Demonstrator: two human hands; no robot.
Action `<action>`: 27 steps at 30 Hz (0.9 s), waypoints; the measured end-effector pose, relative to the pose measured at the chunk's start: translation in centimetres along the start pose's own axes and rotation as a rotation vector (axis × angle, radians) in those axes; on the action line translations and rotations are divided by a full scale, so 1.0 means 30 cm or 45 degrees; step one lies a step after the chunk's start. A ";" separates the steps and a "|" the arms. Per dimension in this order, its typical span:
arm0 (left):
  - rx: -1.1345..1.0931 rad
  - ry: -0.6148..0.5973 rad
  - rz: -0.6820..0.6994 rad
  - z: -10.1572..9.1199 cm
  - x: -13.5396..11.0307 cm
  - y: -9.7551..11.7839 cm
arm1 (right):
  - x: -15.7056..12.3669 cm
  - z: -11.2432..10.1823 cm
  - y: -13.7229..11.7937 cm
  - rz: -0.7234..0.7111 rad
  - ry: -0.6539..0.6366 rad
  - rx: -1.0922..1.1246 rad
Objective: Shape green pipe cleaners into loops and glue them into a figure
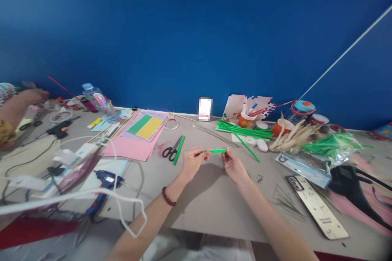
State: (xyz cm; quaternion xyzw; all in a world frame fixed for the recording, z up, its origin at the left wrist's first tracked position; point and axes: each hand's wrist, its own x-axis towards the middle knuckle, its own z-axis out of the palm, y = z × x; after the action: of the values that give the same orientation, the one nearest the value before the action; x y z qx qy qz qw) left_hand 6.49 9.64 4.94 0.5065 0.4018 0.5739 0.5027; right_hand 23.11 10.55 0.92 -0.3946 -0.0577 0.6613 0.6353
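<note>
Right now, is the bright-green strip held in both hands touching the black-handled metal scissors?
Apart. In the head view, the left hand, grey tabletop and another green strip separate the held strip from the scissors.

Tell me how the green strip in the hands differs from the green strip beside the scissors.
The held strip is pinched between the left hand and right hand, while the lying strip rests on the table beside the scissors.
The held strip runs roughly side to side; the lying strip slants away from the person.
Both are narrow and bright green.
</note>
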 end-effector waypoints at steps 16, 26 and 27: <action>-0.259 0.184 -0.100 -0.041 0.069 -0.042 | 0.112 -0.051 -0.289 -1.061 0.268 -2.360; -0.143 0.055 -0.193 -0.045 0.071 -0.059 | 0.206 0.007 -0.431 -0.901 0.424 -2.835; -0.112 0.039 -0.201 -0.047 0.072 -0.062 | 0.212 0.015 -0.443 -0.861 0.458 -2.852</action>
State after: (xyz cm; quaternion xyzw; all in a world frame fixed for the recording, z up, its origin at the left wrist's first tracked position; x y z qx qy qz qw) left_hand 5.47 12.14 3.29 0.4417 0.4227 0.5572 0.5619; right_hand 34.15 18.86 6.05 -0.7834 -0.6163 -0.0242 0.0772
